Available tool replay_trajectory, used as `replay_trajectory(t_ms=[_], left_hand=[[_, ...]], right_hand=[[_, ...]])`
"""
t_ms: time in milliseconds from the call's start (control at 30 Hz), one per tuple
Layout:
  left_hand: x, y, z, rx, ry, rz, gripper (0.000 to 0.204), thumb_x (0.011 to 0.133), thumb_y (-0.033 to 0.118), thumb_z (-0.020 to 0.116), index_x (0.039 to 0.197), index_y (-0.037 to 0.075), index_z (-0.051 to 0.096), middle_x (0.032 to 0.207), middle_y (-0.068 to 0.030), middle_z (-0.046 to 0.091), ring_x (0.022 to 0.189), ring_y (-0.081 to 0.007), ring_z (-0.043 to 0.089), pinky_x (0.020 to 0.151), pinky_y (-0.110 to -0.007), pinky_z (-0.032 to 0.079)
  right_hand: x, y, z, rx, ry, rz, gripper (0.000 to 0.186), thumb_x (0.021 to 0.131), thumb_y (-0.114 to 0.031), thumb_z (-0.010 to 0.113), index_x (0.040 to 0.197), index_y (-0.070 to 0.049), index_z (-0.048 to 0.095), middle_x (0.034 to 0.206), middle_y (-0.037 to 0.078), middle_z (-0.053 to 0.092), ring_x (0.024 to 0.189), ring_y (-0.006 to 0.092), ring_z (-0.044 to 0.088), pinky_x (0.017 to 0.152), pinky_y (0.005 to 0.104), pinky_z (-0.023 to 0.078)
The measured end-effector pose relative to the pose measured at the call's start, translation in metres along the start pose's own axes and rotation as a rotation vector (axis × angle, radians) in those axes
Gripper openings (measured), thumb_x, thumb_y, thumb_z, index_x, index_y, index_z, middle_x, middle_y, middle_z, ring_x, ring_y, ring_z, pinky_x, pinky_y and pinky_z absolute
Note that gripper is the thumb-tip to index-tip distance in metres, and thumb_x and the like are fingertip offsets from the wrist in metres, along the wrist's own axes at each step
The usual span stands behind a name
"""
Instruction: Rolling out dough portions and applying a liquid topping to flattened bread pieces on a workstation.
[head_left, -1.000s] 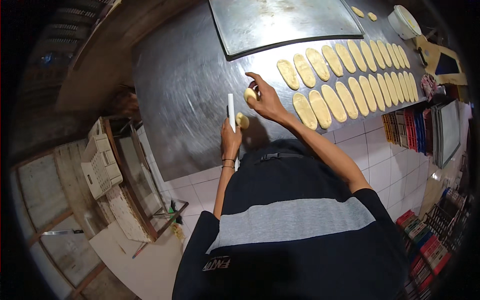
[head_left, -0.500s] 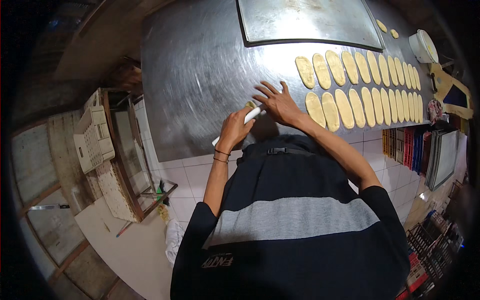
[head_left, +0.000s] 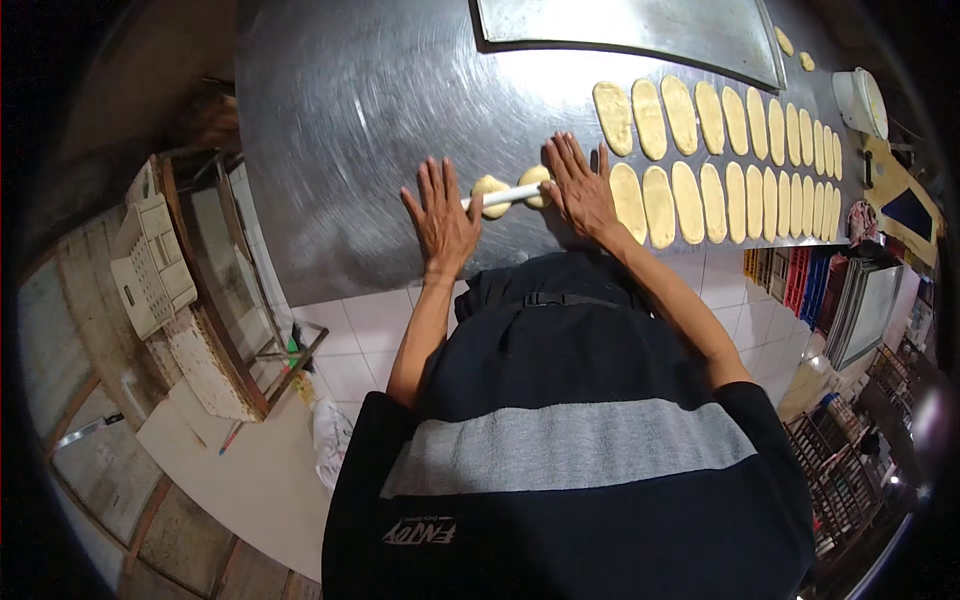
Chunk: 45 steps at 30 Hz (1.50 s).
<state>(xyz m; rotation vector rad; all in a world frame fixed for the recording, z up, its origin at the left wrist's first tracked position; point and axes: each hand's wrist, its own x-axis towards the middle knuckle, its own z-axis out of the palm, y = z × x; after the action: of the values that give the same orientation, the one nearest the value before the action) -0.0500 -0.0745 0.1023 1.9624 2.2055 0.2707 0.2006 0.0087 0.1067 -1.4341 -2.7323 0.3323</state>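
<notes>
Two small dough pieces, one on the left (head_left: 490, 186) and one on the right (head_left: 536, 181), lie side by side on the metal table (head_left: 350, 170). A white rolling pin (head_left: 516, 194) rests across both of them. My left hand (head_left: 444, 222) is laid flat over the pin's left end, fingers stretched forward. My right hand (head_left: 582, 192) lies over its right end, fingers also extended, with the thumb bent in beside the pin. Just right of that hand, two rows of flattened oval dough pieces begin, the front row (head_left: 690, 204) and the back row (head_left: 682, 115).
A large metal tray (head_left: 630, 35) sits at the table's far side. At the right end stand a white bucket (head_left: 860, 103) and two little dough bits. Stacked trays (head_left: 860, 310) and coloured crates are below on the right. A pale plastic crate (head_left: 155, 265) is at left.
The rolling pin, tilted in my left hand before, now lies across two dough pieces. Both hands have spread flat onto its ends; my left hand moved forward and left.
</notes>
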Motion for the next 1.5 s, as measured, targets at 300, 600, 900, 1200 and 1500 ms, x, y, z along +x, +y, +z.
replay_trajectory(t_ms=[300, 600, 900, 1200, 1500], left_hand=[[0.139, -0.009, -0.014, 0.044, 0.250, -0.064, 0.068, 0.107, 0.040, 0.036, 0.164, 0.006, 0.019, 0.169, -0.0199, 0.020, 0.157, -0.0372, 0.016, 0.118, -0.073, 0.007], [-0.037, 0.017, 0.007, 0.008, 0.048, -0.003, 0.065, 0.104, 0.034, 0.040, 0.163, 0.009, 0.026, 0.166, -0.0219, 0.026, 0.155, -0.0417, 0.020, 0.124, -0.059, 0.010], [0.092, 0.021, -0.028, 0.000, 0.216, -0.093, 0.068, 0.105, 0.034, 0.041, 0.162, 0.004, 0.021, 0.167, -0.0228, 0.023, 0.156, -0.0392, 0.017, 0.123, -0.064, 0.006], [-0.004, 0.026, -0.021, 0.111, -0.013, 0.040, 0.073, 0.103, 0.039, 0.045, 0.163, 0.005, 0.020, 0.168, -0.0244, 0.018, 0.156, -0.0412, 0.015, 0.122, -0.064, 0.005], [0.111, 0.000, -0.007, -0.041, 0.290, -0.114, 0.069, 0.105, 0.033, 0.042, 0.162, 0.000, 0.021, 0.167, -0.0245, 0.021, 0.156, -0.0388, 0.016, 0.124, -0.060, 0.007]], right_hand=[[0.110, 0.027, -0.019, -0.010, 0.374, 0.111, 0.059, 0.107, -0.041, 0.034, 0.163, -0.027, 0.025, 0.170, 0.007, 0.022, 0.158, 0.0246, 0.017, 0.118, 0.0756, 0.003], [-0.053, -0.019, 0.004, -0.019, 0.088, 0.178, 0.066, 0.101, -0.039, 0.045, 0.163, -0.021, 0.030, 0.170, 0.011, 0.021, 0.157, 0.0278, 0.020, 0.118, 0.0699, 0.004], [0.051, 0.012, -0.041, 0.053, 0.358, 0.229, 0.062, 0.104, -0.038, 0.044, 0.163, -0.026, 0.028, 0.172, 0.007, 0.017, 0.158, 0.0241, 0.016, 0.117, 0.0740, 0.000], [-0.041, -0.022, -0.026, -0.005, 0.148, 0.288, 0.062, 0.101, -0.041, 0.042, 0.162, -0.028, 0.034, 0.169, 0.008, 0.026, 0.157, 0.0257, 0.020, 0.119, 0.0694, -0.001], [0.083, 0.008, -0.004, 0.028, 0.384, 0.221, 0.065, 0.103, -0.037, 0.045, 0.163, -0.024, 0.027, 0.171, 0.005, 0.021, 0.158, 0.0209, 0.017, 0.119, 0.0714, -0.001]])
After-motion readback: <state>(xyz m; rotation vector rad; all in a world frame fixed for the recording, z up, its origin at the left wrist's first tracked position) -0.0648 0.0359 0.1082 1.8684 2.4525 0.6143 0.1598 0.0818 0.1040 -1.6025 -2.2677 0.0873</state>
